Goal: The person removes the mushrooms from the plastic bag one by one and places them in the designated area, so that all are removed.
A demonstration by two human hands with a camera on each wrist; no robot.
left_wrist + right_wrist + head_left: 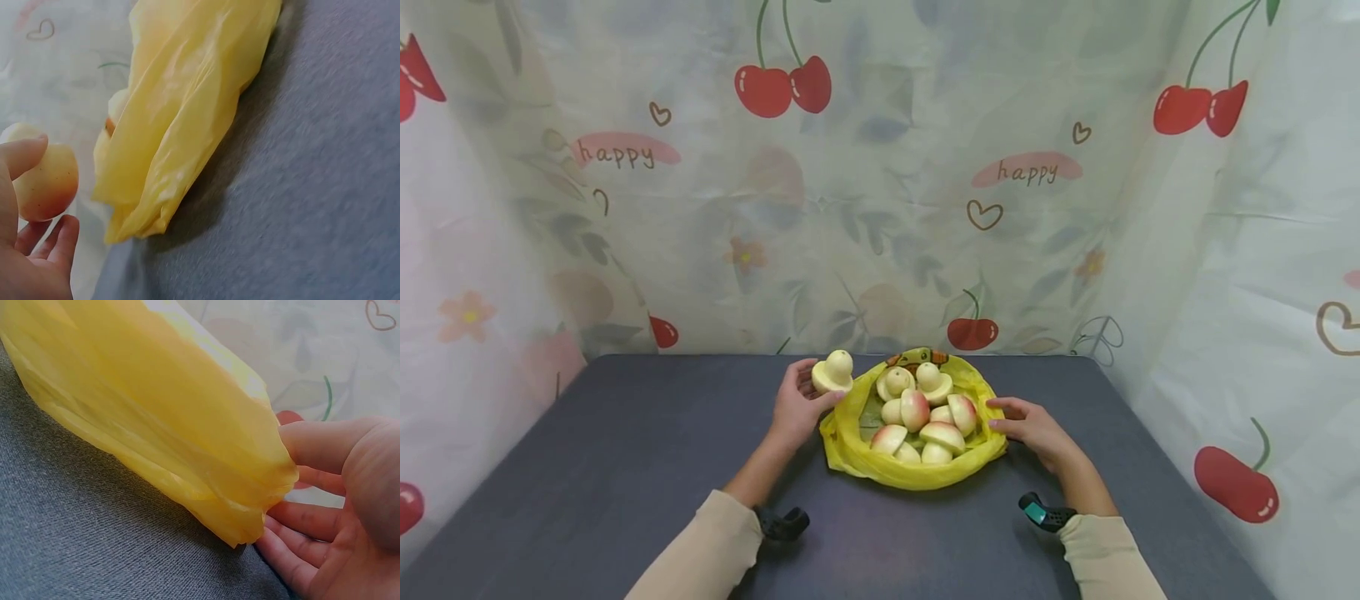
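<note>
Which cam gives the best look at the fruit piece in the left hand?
Head view: the fruit piece shows whole, held by the left hand just left of the yellow bag. Left wrist shows it close up between thumb and fingers, but part is hidden. Right wrist doesn't show it, only the bag and the right hand.

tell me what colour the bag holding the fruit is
Yellow; the bag shows best in the head view.

Yellow bag (850, 437), grey table (625, 442), cherry-print curtain (880, 183) w/ hearts.
</note>
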